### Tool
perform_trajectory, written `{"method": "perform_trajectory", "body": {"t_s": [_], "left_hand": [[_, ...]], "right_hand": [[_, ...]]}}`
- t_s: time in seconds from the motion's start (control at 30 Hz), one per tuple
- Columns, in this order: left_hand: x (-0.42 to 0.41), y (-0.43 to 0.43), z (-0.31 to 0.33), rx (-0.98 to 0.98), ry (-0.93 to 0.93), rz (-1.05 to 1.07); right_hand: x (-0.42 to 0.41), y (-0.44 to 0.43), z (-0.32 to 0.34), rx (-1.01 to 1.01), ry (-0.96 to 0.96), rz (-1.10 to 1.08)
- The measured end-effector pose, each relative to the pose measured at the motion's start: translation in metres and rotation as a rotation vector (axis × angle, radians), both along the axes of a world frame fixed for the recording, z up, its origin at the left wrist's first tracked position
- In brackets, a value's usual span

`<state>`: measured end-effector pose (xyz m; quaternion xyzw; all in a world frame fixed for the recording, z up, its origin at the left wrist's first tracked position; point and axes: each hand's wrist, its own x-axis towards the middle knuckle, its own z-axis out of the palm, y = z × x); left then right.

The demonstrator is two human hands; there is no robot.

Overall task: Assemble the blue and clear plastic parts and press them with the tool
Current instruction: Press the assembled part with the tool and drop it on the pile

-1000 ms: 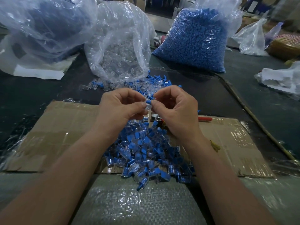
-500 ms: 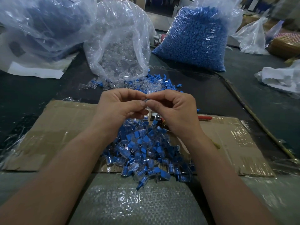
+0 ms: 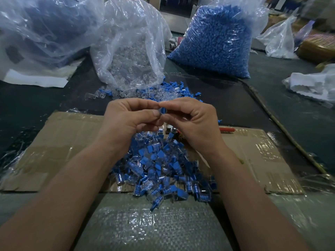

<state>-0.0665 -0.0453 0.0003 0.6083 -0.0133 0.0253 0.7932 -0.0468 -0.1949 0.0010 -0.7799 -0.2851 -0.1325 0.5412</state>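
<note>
The left grip (image 3: 130, 120) and right grip (image 3: 195, 120) both pinch one small blue part (image 3: 162, 111) between thumb and forefinger tips, held in the air above the middle of the tabletop (image 3: 226, 98). Half a second ago the fingertips were closed over it and hid it. Now its round blue face shows between them, and the right grip's other fingers have loosened and turned palm-up. That suggests the blue part is seated in its clear shell, though the shell is mostly hidden, so pressing with the tool likely comes next.

Below the grips, a pile of assembled pieces (image 3: 163, 171) of glossy clear plastic with matt blue wedge-shaped tabs lies on a taped cardboard sheet (image 3: 68, 142) toward the near edge. The tool (image 3: 226, 129), with a red handle and a metal head, rests at the sheet's far edge, partly behind the right grip.

Toward the far edge stand a crinkled bag of clear parts (image 3: 130, 57) and a bag of blue parts (image 3: 213, 42), with loose parts (image 3: 163, 89) spilled just in front of them.
</note>
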Motion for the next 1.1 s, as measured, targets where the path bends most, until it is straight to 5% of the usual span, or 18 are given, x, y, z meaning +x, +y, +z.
{"method": "perform_trajectory", "body": {"t_s": [1.1], "left_hand": [[-0.0046,0.0020,0.0065,0.086,0.015,-0.040]], "right_hand": [[0.0046,0.0002,-0.0056,-0.143,-0.417,-0.044]]}}
